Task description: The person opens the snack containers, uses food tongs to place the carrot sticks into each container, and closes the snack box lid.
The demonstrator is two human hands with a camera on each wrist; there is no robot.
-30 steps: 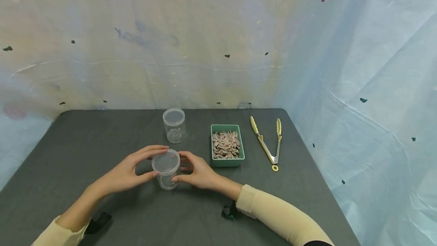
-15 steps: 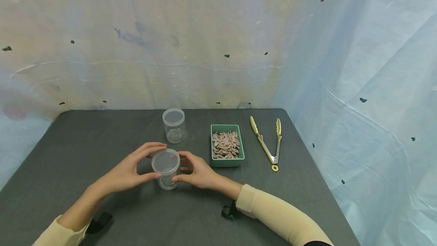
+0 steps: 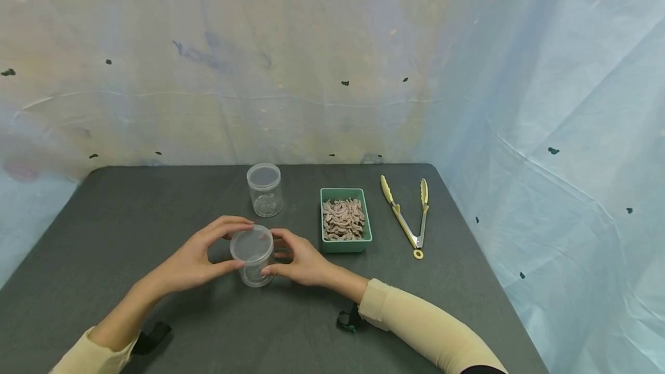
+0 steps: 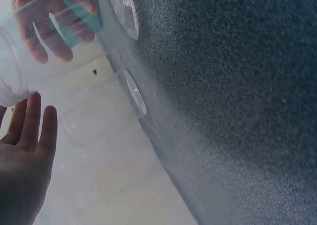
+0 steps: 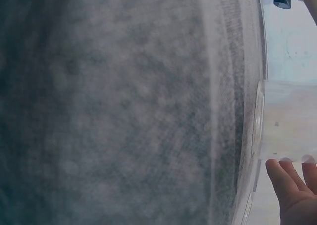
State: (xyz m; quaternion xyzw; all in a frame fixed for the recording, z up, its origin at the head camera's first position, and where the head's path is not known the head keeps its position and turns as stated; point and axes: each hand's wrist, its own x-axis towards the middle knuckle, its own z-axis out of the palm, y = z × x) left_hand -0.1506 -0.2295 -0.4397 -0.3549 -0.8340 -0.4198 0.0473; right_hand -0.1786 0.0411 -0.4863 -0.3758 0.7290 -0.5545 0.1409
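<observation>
A clear plastic jar with a translucent screw lid stands upright on the dark table, and its inside looks empty. My left hand grips the lid's rim from the left, fingers at the far side and thumb at the near side. Lower down, my right hand holds the jar's body from the right. In the left wrist view the left hand touches the lid's edge, while the right hand shows through the clear wall. The right wrist view has the right hand with fingertips against the jar.
Behind the held jar stands a second lidded clear jar. To the right, a green rectangular tub holds many greyish-brown strips. Farther right lie spread tongs with yellow tips. A pale cloth sheet hangs behind the table.
The left fingers and thumb have shifted slightly along the lid's rim. The right hand and the jar stay in place.
</observation>
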